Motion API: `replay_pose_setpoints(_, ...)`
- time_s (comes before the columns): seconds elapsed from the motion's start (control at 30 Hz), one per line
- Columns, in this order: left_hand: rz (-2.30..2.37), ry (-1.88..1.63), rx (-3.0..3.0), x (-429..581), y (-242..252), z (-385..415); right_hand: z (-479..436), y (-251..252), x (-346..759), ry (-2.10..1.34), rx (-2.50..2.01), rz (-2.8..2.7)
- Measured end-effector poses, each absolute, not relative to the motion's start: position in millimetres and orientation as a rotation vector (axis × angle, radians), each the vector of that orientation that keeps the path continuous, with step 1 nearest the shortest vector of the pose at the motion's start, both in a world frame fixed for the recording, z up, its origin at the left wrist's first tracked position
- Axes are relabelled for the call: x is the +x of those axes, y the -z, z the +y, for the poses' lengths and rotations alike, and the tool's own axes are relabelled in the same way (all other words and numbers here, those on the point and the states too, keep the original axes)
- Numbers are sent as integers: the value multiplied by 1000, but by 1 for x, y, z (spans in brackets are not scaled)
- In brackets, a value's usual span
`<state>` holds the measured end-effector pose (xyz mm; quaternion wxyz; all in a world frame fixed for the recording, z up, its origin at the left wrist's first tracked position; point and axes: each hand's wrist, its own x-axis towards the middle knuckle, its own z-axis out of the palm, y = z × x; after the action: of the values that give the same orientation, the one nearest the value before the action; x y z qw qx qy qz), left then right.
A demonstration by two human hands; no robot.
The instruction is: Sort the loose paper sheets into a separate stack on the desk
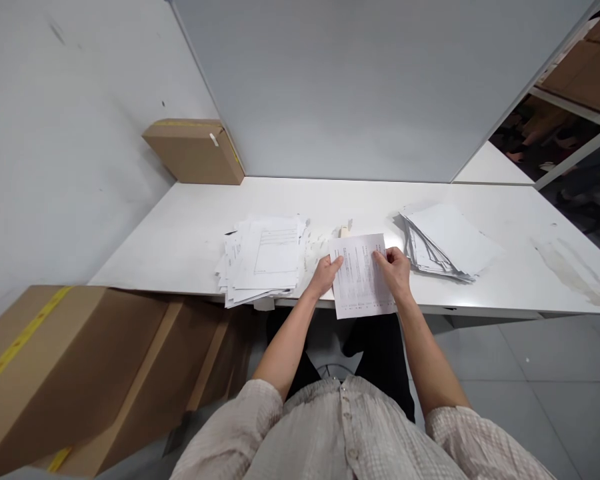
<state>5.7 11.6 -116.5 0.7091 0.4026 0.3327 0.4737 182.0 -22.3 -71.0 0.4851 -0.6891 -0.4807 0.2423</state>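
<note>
Both my hands hold one printed sheet of paper over the front edge of the white table. My left hand grips its left edge with the fingers closed. My right hand pinches the sheet near its upper right. A messy stack of printed papers lies just left of my left hand. A second fanned pile of papers, blank side up, lies just right of my right hand.
A cardboard box sits at the table's back left corner against the wall. Large cardboard boxes stand on the floor at my left. A grey partition closes the back. Small scraps lie behind the sheet.
</note>
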Motion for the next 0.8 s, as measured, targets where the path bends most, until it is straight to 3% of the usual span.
replay_pose_setpoints(0.27, 744, -1050, 820, 7, 111, 10, -22, 72, 186, -580, -1590, -1144)
replay_pose_setpoints(0.53, 714, -1039, 801, 7, 110, 11, -37, 72, 204, -1097, -1336, -1349)
replay_pose_setpoints(0.8, 799, -1146, 997, 8, 117, 9, -55, 72, 211, -1208, -1549, -1239)
